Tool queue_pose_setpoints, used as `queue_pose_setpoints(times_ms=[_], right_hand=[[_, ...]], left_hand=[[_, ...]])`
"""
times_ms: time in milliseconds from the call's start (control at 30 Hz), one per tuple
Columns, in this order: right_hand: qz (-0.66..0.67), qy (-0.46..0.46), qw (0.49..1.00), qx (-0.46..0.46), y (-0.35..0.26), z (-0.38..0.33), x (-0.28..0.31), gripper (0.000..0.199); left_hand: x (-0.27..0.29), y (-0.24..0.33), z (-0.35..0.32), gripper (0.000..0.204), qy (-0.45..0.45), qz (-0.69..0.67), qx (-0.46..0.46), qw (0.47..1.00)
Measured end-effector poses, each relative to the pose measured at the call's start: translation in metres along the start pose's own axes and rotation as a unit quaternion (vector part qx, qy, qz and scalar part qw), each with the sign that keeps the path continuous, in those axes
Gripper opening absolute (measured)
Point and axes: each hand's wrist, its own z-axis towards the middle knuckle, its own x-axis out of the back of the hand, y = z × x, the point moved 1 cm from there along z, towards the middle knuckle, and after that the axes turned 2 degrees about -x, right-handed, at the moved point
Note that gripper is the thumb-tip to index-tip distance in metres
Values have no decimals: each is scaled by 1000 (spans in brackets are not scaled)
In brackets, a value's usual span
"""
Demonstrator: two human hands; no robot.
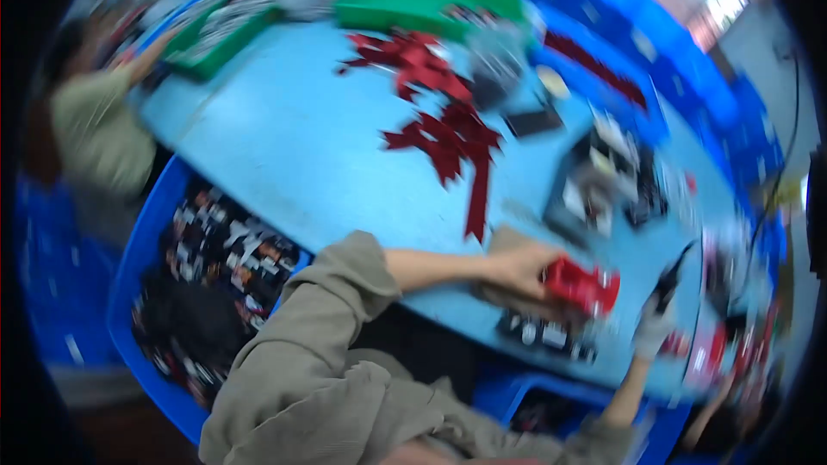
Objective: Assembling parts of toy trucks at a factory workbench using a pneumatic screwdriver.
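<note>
The picture is tilted and blurred. My left hand [515, 269] reaches across the near edge of the light blue table [284, 146] and grips a small red piece [582, 285]. It rests over a tan pad [508, 241]. Just below the hand lies a row of small black and white parts [543, 333]. My right hand [652, 329], pale as if gloved, is raised to the right of the red piece and holds a thin black tool [669, 278]. Its forearm comes up from the lower edge.
Dark red ribbon pieces [448, 142] lie mid-table, more [405, 56] further back. Green trays [413, 0] stand at the far side. A blue bin [198, 293] of dark small parts sits at my left. Another person [99, 133] works at the far left. A dark flat device [534, 122] lies nearby.
</note>
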Motion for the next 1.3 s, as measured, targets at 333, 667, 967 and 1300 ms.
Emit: queue_pose_setpoints(times_ms=[333,667,967,1300], right_hand=[[138,-234,861,-431,-2,-95,19,59],[314,-57,948,-15,-192,-123,-21,27],[359,-199,875,258,-318,-107,-109,30],[340,-278,896,60,-261,-105,-67,31]], left_hand=[[-12,6,-6,65,52,-43,-68,995],[87,145,-47,26,-77,535,-224,811],[79,141,-150,35,-381,821,88,415],[234,80,-222,54,-266,905,142,300]])
